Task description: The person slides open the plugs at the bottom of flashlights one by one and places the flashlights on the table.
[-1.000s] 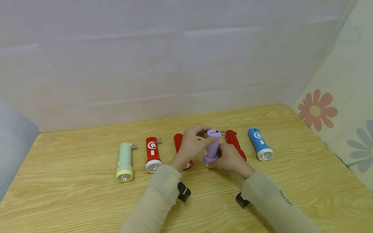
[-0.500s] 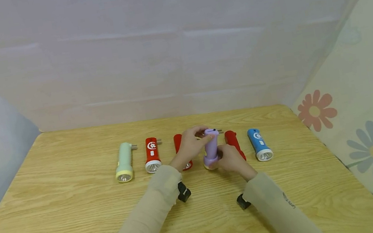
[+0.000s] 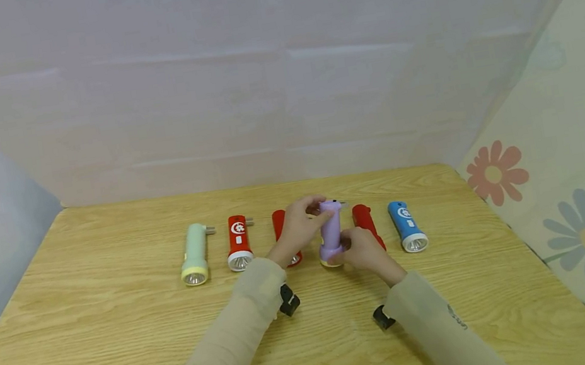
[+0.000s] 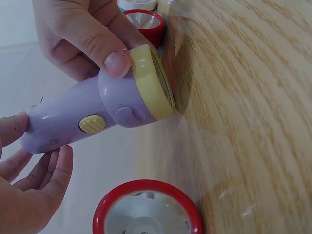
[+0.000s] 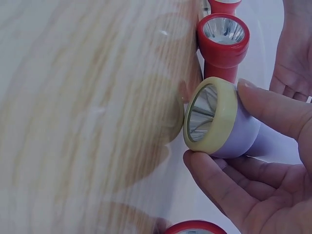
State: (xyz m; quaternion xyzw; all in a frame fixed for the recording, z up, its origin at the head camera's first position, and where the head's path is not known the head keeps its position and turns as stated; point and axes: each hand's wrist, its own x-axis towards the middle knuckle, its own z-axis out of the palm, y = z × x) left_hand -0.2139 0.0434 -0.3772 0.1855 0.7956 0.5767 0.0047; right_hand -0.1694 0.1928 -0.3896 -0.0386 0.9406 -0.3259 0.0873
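Note:
A lilac flashlight (image 3: 331, 230) with a pale yellow lens rim slants between both hands, its lens end low, close over the wooden table. My left hand (image 3: 301, 222) pinches its tail end between thumb and fingers. At the head end, my right hand (image 3: 361, 248) grips the body just behind the yellow rim (image 5: 226, 114). A ribbed yellow switch (image 4: 92, 124) shows on its side in the left wrist view. Metal plug prongs (image 3: 343, 204) stick out near the tail. Red flashlights lie on either side, one (image 3: 280, 223) partly behind my left hand, the other (image 3: 364, 219) behind my right.
Farther left lie a mint-green flashlight (image 3: 196, 249) and a red one with a white head (image 3: 239, 242). A blue flashlight (image 3: 406, 225) ends the row at the right. Behind the table (image 3: 122, 337) rises a pale cloth wall (image 3: 277, 83), with a flowered one (image 3: 565, 165) at right.
The lilac flashlight's tail has tipped slightly back and left, so less of its end face shows. Both hands keep their hold, and the other flashlights stay in place.

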